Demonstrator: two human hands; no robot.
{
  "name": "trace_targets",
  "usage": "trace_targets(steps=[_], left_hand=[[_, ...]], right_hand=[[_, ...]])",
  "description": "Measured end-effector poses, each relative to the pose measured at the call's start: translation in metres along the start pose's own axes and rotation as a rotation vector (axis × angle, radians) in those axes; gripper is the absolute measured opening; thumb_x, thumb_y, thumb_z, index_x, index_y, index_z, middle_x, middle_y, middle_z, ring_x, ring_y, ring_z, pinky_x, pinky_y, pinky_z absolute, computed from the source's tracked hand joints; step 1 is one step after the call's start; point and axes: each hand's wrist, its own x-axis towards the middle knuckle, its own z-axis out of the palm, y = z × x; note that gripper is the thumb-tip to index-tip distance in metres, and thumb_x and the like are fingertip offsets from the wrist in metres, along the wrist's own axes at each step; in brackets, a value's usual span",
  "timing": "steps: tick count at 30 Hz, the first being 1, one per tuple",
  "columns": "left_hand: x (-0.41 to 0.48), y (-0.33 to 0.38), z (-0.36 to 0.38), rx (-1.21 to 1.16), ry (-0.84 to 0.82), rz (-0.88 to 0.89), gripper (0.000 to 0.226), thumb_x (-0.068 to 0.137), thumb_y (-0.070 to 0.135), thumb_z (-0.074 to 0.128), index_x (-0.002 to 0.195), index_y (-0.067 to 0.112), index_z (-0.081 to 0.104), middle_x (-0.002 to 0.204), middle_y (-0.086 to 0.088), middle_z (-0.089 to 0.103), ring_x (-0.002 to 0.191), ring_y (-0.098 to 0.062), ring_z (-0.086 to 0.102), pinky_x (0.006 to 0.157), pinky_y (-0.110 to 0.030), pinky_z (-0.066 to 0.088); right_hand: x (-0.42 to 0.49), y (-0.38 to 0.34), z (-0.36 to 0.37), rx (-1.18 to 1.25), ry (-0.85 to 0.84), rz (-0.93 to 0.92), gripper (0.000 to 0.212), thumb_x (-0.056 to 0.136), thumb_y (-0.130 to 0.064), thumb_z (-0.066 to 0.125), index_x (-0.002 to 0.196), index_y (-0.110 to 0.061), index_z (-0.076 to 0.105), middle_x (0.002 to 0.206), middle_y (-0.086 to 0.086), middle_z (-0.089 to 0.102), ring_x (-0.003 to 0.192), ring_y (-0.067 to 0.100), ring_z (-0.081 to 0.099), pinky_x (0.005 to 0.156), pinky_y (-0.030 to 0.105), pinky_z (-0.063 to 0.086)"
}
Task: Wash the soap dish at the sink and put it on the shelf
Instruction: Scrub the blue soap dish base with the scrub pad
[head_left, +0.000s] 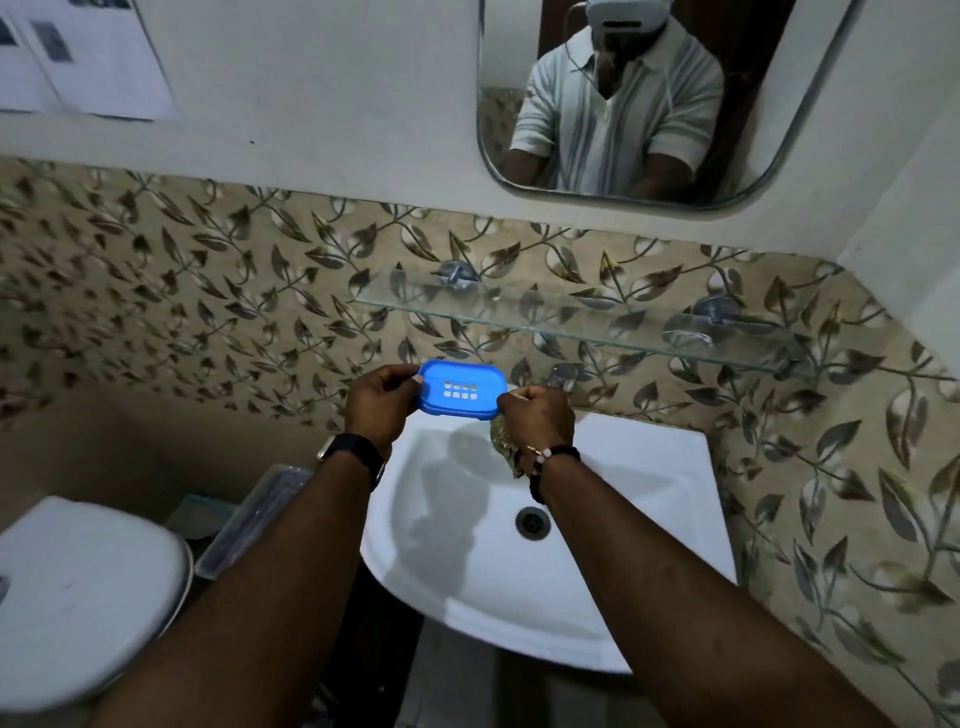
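A blue plastic soap dish (461, 388) with small drain holes in its floor is held above the back of the white sink (649, 519). My left hand (382, 402) grips its left end. My right hand (537, 421) is at its right end and is closed on a greenish-brown scrubbing pad (503, 447) that hangs under the palm. A glass shelf (571, 317) is fixed to the tiled wall just above and to the right of the dish.
The tap (563, 375) sits on the wall behind my right hand. The sink drain (532, 522) lies below. A white toilet lid (78, 597) is at lower left, with a clear plastic box (249, 519) beside it. A mirror (649, 98) hangs above the shelf.
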Motion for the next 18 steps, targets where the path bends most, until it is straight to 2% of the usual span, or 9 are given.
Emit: trace_targets(steps=[2,5,9,11,13,14,16,18], left_hand=[[0.009,-0.006,-0.008,0.053,0.037,0.013,0.017,0.092,-0.005,0.062,0.108,-0.008,0.067,0.088,-0.011,0.070,0.079,-0.021,0.065,0.066,-0.023,0.059],[0.023,-0.016,-0.020,0.122,0.041,0.007,0.014,0.091,-0.003,0.063,0.099,0.006,0.071,0.095,-0.014,0.073,0.088,-0.027,0.067,0.089,-0.045,0.059],[0.043,-0.032,-0.028,0.219,0.065,0.008,0.016,0.091,-0.001,0.066,0.104,0.005,0.073,0.101,-0.018,0.073,0.093,-0.031,0.069,0.095,-0.054,0.055],[0.053,-0.039,-0.030,0.261,0.045,0.009,0.016,0.091,-0.001,0.065,0.104,0.005,0.073,0.104,-0.020,0.072,0.094,-0.032,0.068,0.095,-0.049,0.055],[0.067,-0.048,-0.032,0.446,0.034,0.053,0.017,0.091,0.004,0.067,0.106,0.005,0.075,0.107,-0.019,0.073,0.093,-0.029,0.068,0.089,-0.031,0.052],[0.075,-0.053,-0.033,0.546,0.018,0.071,0.020,0.090,0.007,0.068,0.109,0.006,0.076,0.110,-0.018,0.073,0.096,-0.029,0.068,0.086,-0.026,0.049],[0.086,-0.063,-0.033,0.628,-0.042,0.065,0.026,0.090,0.008,0.068,0.115,0.005,0.074,0.117,-0.019,0.070,0.105,-0.034,0.066,0.091,-0.028,0.048],[0.095,-0.073,-0.031,0.666,-0.087,0.049,0.030,0.089,0.007,0.070,0.119,0.005,0.072,0.125,-0.022,0.065,0.114,-0.038,0.062,0.101,-0.036,0.048]], right_hand=[[-0.001,-0.003,0.011,-0.043,-0.013,-0.015,0.018,0.068,-0.023,0.071,0.062,-0.008,0.066,0.057,0.005,0.061,0.063,0.025,0.061,0.056,0.026,0.046],[0.002,-0.006,0.030,-0.097,-0.018,-0.013,0.017,0.070,-0.024,0.071,0.074,-0.007,0.071,0.071,0.008,0.069,0.073,0.029,0.065,0.065,0.031,0.051],[0.014,-0.003,0.055,-0.163,-0.042,0.022,0.016,0.075,-0.025,0.070,0.079,-0.010,0.071,0.071,0.004,0.065,0.071,0.027,0.062,0.060,0.026,0.042],[0.021,0.000,0.067,-0.195,-0.044,0.052,0.017,0.076,-0.026,0.069,0.081,-0.010,0.071,0.072,0.004,0.064,0.071,0.027,0.060,0.061,0.027,0.042],[0.031,0.004,0.077,-0.228,-0.057,0.074,0.018,0.078,-0.026,0.068,0.082,-0.008,0.072,0.076,0.009,0.069,0.075,0.030,0.063,0.063,0.029,0.045],[0.037,0.006,0.084,-0.243,-0.061,0.087,0.019,0.079,-0.025,0.068,0.082,-0.007,0.072,0.078,0.010,0.070,0.077,0.031,0.065,0.064,0.029,0.045],[0.046,0.012,0.092,-0.270,-0.066,0.113,0.018,0.080,-0.023,0.067,0.081,-0.005,0.072,0.077,0.010,0.069,0.079,0.032,0.066,0.061,0.028,0.043],[0.055,0.018,0.098,-0.282,-0.060,0.146,0.017,0.081,-0.021,0.066,0.079,-0.005,0.071,0.075,0.010,0.067,0.079,0.032,0.067,0.060,0.028,0.040]])
